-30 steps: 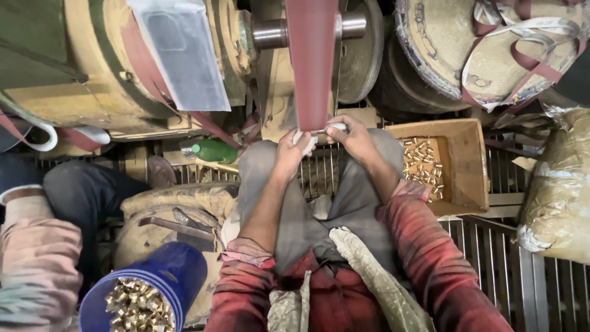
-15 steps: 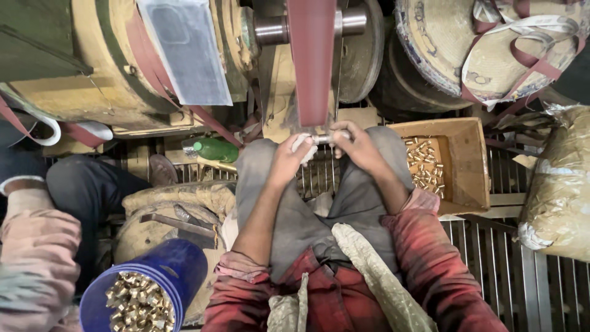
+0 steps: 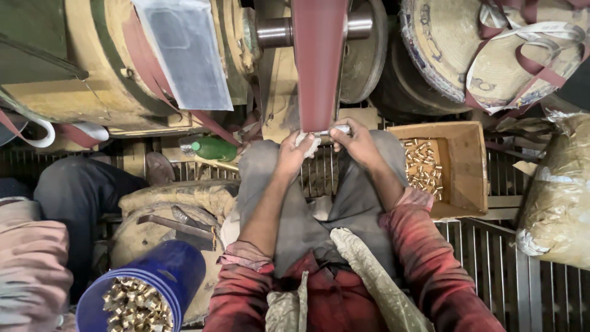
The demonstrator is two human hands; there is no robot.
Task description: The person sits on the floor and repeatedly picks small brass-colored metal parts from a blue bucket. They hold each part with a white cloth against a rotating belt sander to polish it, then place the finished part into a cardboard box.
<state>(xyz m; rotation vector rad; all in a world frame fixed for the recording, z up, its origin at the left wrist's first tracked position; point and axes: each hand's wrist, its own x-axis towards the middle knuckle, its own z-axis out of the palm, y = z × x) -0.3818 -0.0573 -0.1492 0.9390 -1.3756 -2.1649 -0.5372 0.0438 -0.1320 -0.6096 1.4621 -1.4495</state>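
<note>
while both hands meet at the lower end of the red sanding belt [image 3: 318,67], the left hand [image 3: 294,157] and the right hand [image 3: 356,142] have their fingers clenched around a small silvery metal piece [image 3: 335,130], which is pressed against the belt just where its strip ends; a bit of white cloth [image 3: 309,142] sits under the left fingers. behind the belt a steel shaft [image 3: 275,32] crosses a dusty tan machine housing [image 3: 80,74], and a grey plastic sheet [image 3: 184,52] hangs well left of the belt. right of the belt lies a cardboard box [image 3: 470,166] with brass pieces [image 3: 421,166] inside, near the right forearm, and further right a crinkled plastic sack [image 3: 556,197]. left of the belt, a green bottle [image 3: 212,149] lies on its side on the metal floor grating [image 3: 485,258]. far below and left of the belt a blue bucket [image 3: 175,267] holds more brass parts [image 3: 132,304], beside another person's dark trouser leg [image 3: 74,190]. nothing stands between the hands and the belt. compared with half a second ago, the hands have stayed at the same spot on the belt, with the grip unchanged and the view only slightly shifted.
</note>
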